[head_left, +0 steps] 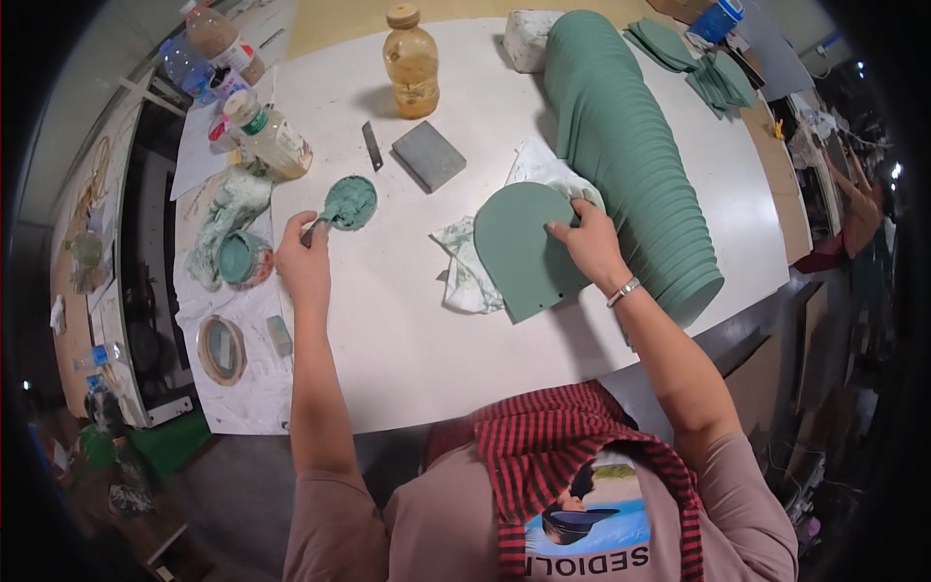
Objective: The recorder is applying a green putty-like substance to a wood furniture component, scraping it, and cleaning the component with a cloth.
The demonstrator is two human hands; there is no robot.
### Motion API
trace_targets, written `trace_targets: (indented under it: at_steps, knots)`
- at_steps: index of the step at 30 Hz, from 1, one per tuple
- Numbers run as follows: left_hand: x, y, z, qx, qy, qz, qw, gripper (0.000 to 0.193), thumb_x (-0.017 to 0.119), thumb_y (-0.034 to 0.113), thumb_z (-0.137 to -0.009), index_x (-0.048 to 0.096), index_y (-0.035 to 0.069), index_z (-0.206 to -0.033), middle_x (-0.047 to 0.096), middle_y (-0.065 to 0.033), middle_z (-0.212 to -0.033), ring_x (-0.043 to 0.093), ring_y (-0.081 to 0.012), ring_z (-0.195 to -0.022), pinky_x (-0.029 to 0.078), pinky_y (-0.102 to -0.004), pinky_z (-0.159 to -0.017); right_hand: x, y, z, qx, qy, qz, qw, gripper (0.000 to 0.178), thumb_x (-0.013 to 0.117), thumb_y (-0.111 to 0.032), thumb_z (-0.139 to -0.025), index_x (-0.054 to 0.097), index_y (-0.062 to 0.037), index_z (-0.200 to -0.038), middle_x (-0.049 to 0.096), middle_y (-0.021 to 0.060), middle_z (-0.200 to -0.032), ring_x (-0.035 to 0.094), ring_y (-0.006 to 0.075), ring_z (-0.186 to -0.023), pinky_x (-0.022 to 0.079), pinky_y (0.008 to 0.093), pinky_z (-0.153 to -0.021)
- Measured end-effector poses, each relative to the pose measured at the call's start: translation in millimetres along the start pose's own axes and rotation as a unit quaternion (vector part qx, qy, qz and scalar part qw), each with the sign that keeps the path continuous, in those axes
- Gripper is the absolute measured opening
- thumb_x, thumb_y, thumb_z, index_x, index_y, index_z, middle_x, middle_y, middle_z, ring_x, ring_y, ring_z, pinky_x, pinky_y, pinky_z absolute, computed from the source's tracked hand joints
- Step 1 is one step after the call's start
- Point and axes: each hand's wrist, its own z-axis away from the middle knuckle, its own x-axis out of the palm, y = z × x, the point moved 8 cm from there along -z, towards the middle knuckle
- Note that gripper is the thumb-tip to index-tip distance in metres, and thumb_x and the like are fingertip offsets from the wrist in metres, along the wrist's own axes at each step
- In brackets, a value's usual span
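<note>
My left hand pinches the dark handle of a small spatula, whose tip reaches into a round tub of green paste. Between thumb and fingers, my right hand grips the upper right edge of a flat green panel, rounded at one end and straight at the other, with small holes near the straight edge. Beneath the panel lies a crumpled white cloth with green smears. Right of it runs a long leaning row of similar green panels.
A grey block and a short metal blade lie beyond the tub. Behind stands a bottle of yellowish liquid. At left are more bottles, an open green paint can and a tape roll. Loose green pieces lie far right.
</note>
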Motion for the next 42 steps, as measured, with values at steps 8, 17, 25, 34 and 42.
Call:
trace_targets:
  at_steps: [8,17,25,34,42]
  knots:
    - [-5,40,21,0.220,-0.046,-0.072,0.972,0.022,0.066,0.000,-0.080,0.070,0.003,-0.102,0.067,-0.0150,-0.086,0.065,-0.0316,-0.073,0.051,-0.0381,-0.068,66,-108,22,-0.188,-0.029,0.075,0.979,0.020,0.072,-0.022,-0.079,0.067,-0.0033,-0.087,0.067,0.0165,-0.073,0.066,0.0335,-0.068,0.051,0.0434,-0.063]
    - [-10,71,7,0.304,-0.022,-0.113,0.946,0.019,0.070,0.001,-0.077,0.072,0.006,-0.095,0.061,-0.0060,-0.085,0.059,-0.0257,-0.083,0.048,-0.0376,-0.070,165,-185,-21,-0.242,-0.017,0.048,0.969,0.087,0.092,-0.037,-0.056,0.054,0.0014,-0.125,0.052,0.0154,-0.114,0.049,0.0349,-0.107,0.045,0.0417,-0.091]
    - [5,52,-22,0.316,-0.085,-0.072,0.942,0.019,0.068,-0.003,-0.077,0.071,0.002,-0.095,0.061,-0.0092,-0.082,0.058,-0.0268,-0.080,0.047,-0.0379,-0.070,186,-188,-29,-0.253,0.045,-0.009,0.966,0.080,0.090,-0.036,-0.058,0.056,-0.0010,-0.122,0.052,0.0126,-0.109,0.049,0.0298,-0.104,0.040,0.0406,-0.087]
    - [-4,60,-32,0.308,-0.124,-0.057,0.942,0.013,0.065,-0.005,-0.080,0.069,-0.002,-0.091,0.061,-0.0125,-0.081,0.058,-0.0281,-0.078,0.046,-0.0356,-0.071,189,-188,-31,-0.284,0.040,-0.024,0.958,0.076,0.090,-0.035,-0.056,0.059,-0.0068,-0.120,0.054,0.0071,-0.105,0.049,0.0272,-0.099,0.036,0.0395,-0.083]
    - [-4,61,-23,0.322,-0.134,-0.041,0.936,0.011,0.065,-0.005,-0.078,0.069,-0.002,-0.088,0.060,-0.0113,-0.077,0.055,-0.0288,-0.073,0.044,-0.0377,-0.066,192,-192,-29,-0.307,0.016,-0.017,0.951,0.075,0.090,-0.038,-0.052,0.062,-0.0092,-0.116,0.055,0.0046,-0.103,0.049,0.0254,-0.097,0.036,0.0391,-0.082]
